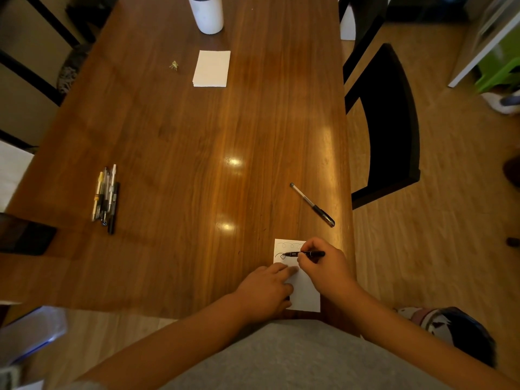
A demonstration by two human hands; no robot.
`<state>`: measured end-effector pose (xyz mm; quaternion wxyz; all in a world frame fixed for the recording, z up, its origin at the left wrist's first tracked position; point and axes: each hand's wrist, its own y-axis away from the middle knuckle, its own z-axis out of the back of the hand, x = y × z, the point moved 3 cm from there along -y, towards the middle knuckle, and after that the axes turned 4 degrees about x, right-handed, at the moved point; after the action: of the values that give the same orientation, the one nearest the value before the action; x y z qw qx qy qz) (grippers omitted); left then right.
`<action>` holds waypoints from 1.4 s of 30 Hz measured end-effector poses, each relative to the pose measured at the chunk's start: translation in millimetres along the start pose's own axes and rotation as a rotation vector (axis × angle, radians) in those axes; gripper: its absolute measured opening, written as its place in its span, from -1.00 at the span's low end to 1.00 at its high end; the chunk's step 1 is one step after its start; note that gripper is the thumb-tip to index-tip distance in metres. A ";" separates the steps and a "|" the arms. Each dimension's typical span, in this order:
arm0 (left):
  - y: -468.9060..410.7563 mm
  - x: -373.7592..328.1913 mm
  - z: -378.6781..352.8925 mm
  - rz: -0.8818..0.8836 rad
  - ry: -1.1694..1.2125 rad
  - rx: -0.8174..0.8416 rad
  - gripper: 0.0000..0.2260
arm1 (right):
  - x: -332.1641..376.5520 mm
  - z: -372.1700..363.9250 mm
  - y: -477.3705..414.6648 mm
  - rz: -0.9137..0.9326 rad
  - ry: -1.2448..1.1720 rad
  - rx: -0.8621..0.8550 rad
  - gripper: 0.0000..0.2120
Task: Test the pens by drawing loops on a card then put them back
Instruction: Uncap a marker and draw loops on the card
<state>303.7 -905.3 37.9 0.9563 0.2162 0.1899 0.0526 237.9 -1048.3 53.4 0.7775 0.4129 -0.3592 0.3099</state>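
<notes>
While flat left hand (pixel 266 289) presses card (pixel 308 295), right hand (pixel 323 267) grips pen (pixel 292 253) crosswise, tip leftward.

On my feed, a plain grey top (pixel 295 358) fills the lower edge, well behind the fingers (pixel 282 270). Both forearms (pixel 174 342) are bare from there up to the left hand (pixel 264 291) and right hand (pixel 323 267).

The glossy, polished brown wooden table (pixel 183 164) mirrors bright glare ahead of the left hand (pixel 267 288). Beneath it, the small white paper card (pixel 308 296) looks matt. The right hand (pixel 323 266) holds a smooth black plastic pen (pixel 292 253).
</notes>
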 end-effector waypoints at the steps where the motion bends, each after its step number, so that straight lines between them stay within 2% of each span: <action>1: 0.0 -0.1 -0.3 0.001 0.001 0.000 -0.64 | 0.0 1.8 -0.1 -0.003 -0.005 -0.005 -0.86; 14: -4.8 -2.1 -4.2 -0.016 -0.083 0.015 -0.65 | -6.0 18.2 10.9 -0.045 -0.007 -0.054 -0.89; 21: -7.0 -2.7 -5.5 -0.012 -0.033 0.024 -0.64 | -7.3 12.1 11.2 -0.042 -0.018 -0.016 -0.89; 33: -8.9 -2.7 -5.7 -0.016 -0.063 0.026 -0.65 | -12.8 21.0 8.6 -0.061 -0.038 -0.075 -0.94; 42: -12.3 -3.7 -8.0 -0.007 -0.070 -0.006 -0.65 | -18.9 28.7 18.5 -0.062 -0.036 -0.102 -0.84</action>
<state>297.4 -914.0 27.1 0.9631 0.2145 0.1572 0.0423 204.4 -1068.0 57.3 0.8002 0.3890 -0.3755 0.2594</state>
